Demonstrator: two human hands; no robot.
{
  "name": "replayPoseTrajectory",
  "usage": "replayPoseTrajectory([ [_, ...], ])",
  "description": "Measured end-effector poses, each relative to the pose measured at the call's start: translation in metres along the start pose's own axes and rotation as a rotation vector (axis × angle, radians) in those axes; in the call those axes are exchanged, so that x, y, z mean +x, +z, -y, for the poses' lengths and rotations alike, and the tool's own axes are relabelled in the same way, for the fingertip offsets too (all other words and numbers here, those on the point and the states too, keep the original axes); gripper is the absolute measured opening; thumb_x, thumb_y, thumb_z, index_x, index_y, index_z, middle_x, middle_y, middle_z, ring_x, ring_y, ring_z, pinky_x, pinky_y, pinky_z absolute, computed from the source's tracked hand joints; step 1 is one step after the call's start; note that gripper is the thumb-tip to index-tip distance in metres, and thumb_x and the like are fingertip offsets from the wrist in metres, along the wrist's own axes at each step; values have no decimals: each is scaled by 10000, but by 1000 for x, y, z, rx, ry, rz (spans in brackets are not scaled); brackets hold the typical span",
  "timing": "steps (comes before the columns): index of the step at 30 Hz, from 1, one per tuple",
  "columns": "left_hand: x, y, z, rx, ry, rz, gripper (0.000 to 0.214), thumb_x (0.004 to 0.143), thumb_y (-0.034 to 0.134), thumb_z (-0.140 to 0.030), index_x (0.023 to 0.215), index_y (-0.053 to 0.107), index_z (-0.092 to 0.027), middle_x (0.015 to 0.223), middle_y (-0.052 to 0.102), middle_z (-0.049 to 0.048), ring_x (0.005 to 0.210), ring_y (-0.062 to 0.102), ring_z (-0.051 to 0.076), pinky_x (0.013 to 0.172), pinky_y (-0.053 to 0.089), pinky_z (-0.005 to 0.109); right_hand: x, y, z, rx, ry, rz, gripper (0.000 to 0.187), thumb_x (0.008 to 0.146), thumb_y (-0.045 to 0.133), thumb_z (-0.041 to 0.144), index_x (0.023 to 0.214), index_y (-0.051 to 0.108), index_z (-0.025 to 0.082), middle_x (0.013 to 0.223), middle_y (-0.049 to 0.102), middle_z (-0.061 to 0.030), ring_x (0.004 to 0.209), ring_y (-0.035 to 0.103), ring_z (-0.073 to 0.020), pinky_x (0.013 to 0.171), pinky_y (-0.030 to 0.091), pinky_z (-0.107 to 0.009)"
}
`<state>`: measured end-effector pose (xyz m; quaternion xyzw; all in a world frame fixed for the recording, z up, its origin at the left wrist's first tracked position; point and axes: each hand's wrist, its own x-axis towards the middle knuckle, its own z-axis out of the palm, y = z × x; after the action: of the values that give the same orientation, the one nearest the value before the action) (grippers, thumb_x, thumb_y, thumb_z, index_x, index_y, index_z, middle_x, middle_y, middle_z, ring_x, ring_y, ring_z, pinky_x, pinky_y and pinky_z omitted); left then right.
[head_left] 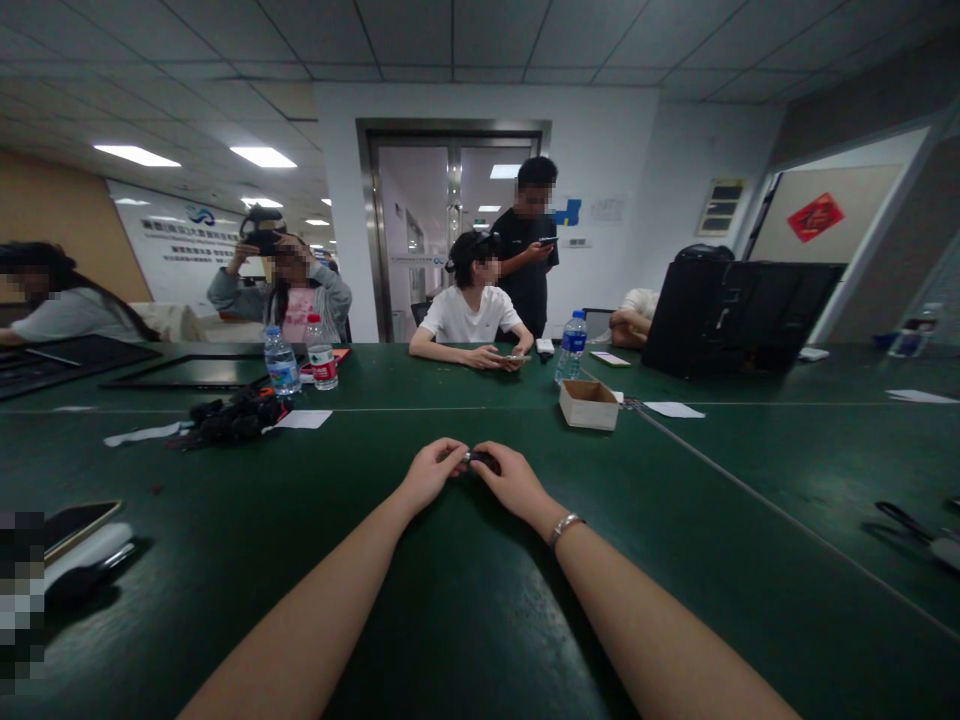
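Observation:
Both my hands meet low over the green table (480, 560), straight ahead of me. My right hand (516, 482), with a metal band at its wrist, is closed around a small black object with a silvery end (482, 459). The fingers cover much of that object, so its exact kind cannot be made out. My left hand (435, 472) is closed too, its thumb and fingertips pinching the silvery end.
A small open box (589, 406) stands beyond my right hand, near a blue-labelled water bottle (572, 347). Tangled black cables (236, 418) and two bottles lie and stand at left. A large black monitor (739, 318) is at right. Several people are around the table.

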<state>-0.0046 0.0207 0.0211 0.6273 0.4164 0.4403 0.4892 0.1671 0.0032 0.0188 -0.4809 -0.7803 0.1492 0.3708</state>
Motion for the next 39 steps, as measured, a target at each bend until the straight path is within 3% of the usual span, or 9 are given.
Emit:
replayPoseTrajectory([
  [3,2,0,3,11,17,12,229,739,647,-316,877,624,-136,820,638,44,731,592,128,700,475,266,1,0,-1,-13,-8,4,210,837,538,298,999,630,201,968,657,-50,869,585,-167,780,434,-286],
  [8,0,-2,2,25,84,28,205,709,672,-257,877,631,-146,886,657,50,811,614,152,791,484,302,0,0,-2,-5,-10,4,220,834,542,302,1009,633,203,966,655,-50,875,583,-171,783,436,-290],
  [15,0,-1,2,22,50,-22,279,730,649,-266,982,604,-155,1034,619,89,862,601,163,742,495,288,1,1,0,3,0,6,217,836,530,304,1002,629,206,954,657,-45,855,581,-169,766,429,-288],
  [25,-1,0,-1,16,19,0,189,755,619,-227,921,620,-135,875,640,58,762,603,132,737,486,284,0,-1,2,4,8,17,213,836,526,313,987,634,209,948,658,-43,857,581,-171,757,425,-288],
  [39,0,-3,4,-22,96,49,240,687,700,-275,882,635,-152,897,679,57,808,643,167,810,489,321,0,1,-1,-1,11,10,242,844,528,343,1023,626,214,970,656,-44,882,586,-176,791,436,-298],
])
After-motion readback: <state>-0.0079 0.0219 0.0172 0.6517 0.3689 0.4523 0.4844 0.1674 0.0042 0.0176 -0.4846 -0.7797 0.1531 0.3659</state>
